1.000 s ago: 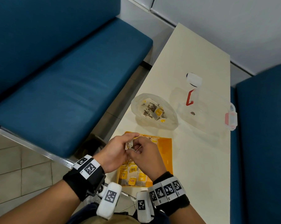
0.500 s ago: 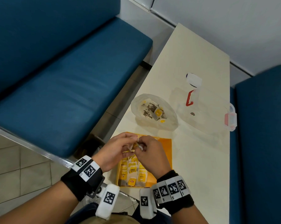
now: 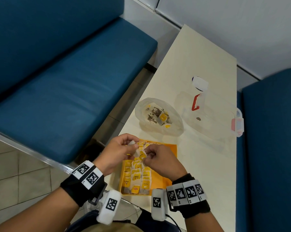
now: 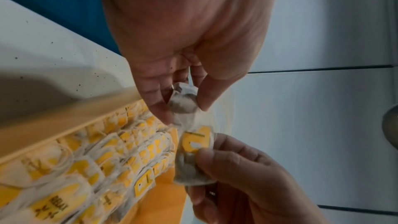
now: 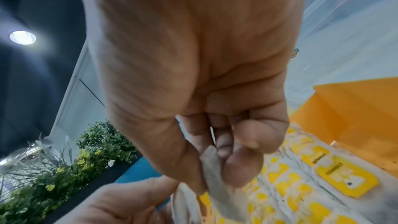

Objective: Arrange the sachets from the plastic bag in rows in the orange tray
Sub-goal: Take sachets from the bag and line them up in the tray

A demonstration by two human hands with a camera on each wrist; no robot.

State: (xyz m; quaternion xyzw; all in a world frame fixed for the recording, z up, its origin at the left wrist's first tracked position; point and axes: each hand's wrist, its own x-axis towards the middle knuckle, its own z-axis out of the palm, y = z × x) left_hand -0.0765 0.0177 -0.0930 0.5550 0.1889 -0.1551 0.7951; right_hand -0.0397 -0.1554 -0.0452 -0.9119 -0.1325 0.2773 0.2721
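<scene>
Both hands hover over the orange tray (image 3: 170,149), whose near part holds several sachets with yellow tags (image 3: 136,178) laid in rows. My left hand (image 3: 133,146) pinches a pale sachet (image 4: 183,106) between thumb and fingers. My right hand (image 3: 148,156) pinches a second sachet (image 4: 189,164) with a yellow tag (image 4: 194,142), right beside the first. In the right wrist view this sachet (image 5: 217,185) hangs from the right hand's fingertips (image 5: 234,173). The plastic bag (image 3: 158,118) lies open beyond the tray with a few sachets inside.
A clear plastic box (image 3: 213,118) with red latches stands on the cream table (image 3: 200,164) to the right of the bag, a white lid (image 3: 200,83) behind it. Blue benches flank the table on both sides. The tray's right part is bare orange.
The hands, pressed together on the sachets a second ago, have drawn slightly apart. Each now holds its own sachet over the tray's far end.
</scene>
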